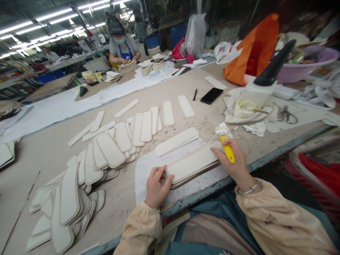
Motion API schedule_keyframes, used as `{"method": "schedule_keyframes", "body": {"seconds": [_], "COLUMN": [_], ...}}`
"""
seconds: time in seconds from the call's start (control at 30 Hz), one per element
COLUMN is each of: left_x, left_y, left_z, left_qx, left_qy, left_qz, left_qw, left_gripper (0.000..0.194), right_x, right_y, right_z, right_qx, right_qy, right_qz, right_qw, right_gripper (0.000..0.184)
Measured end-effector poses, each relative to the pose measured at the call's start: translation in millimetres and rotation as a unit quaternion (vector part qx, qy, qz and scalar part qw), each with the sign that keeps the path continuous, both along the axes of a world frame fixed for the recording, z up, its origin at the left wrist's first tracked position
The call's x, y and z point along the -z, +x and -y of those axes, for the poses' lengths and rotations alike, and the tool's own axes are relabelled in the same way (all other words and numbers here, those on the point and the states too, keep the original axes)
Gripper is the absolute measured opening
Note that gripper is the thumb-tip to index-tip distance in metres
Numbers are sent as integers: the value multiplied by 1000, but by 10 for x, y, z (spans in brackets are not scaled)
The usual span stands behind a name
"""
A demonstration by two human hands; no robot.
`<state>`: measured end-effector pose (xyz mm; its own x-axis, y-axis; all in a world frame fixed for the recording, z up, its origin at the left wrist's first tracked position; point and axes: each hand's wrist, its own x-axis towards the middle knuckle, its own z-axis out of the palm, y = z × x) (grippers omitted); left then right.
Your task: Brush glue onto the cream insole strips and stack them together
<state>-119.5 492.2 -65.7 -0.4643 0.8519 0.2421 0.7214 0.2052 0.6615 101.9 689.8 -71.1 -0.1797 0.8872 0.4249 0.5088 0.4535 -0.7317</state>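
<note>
My left hand [155,186] grips the near end of a small stack of white oblong padded pieces [192,164] lying on a glue-stained white mat [148,166] at the table's front edge. My right hand [233,161] holds a yellow-handled glue brush [225,141], bristles pointing away, while its fingers rest on the stack's far end. Another white oblong piece [176,141] lies just beyond the stack.
Overlapping rows of white oblong pieces [114,148] cover the table to the left. A white glue pot with a black spout [261,88], a black phone [211,95], a pen [195,94], scissors [285,114] and an orange bag [252,49] sit right. A person [122,47] works at the far end.
</note>
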Motion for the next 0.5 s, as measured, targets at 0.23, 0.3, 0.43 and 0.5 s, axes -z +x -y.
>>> {"method": "schedule_keyframes", "body": {"seconds": [0.23, 0.3, 0.43, 0.5], "left_x": [39, 44, 49, 56], "left_y": [0, 3, 10, 4], "left_z": [-3, -3, 2, 4], "left_qx": [-6, -6, 6, 18], "left_qy": [12, 12, 28, 38], "left_qz": [-14, -17, -29, -38], "left_qw": [1000, 1000, 999, 998], "left_gripper": [35, 36, 40, 34], "right_x": [26, 25, -1, -13], "right_y": [-9, -6, 9, 14], "right_z": [1, 6, 20, 15], "right_qx": [1, -2, -17, -25], "right_qy": [-9, -7, -24, -38], "right_qz": [7, 11, 12, 10], "right_qw": [1000, 1000, 999, 999], "right_gripper": [31, 30, 24, 22]}}
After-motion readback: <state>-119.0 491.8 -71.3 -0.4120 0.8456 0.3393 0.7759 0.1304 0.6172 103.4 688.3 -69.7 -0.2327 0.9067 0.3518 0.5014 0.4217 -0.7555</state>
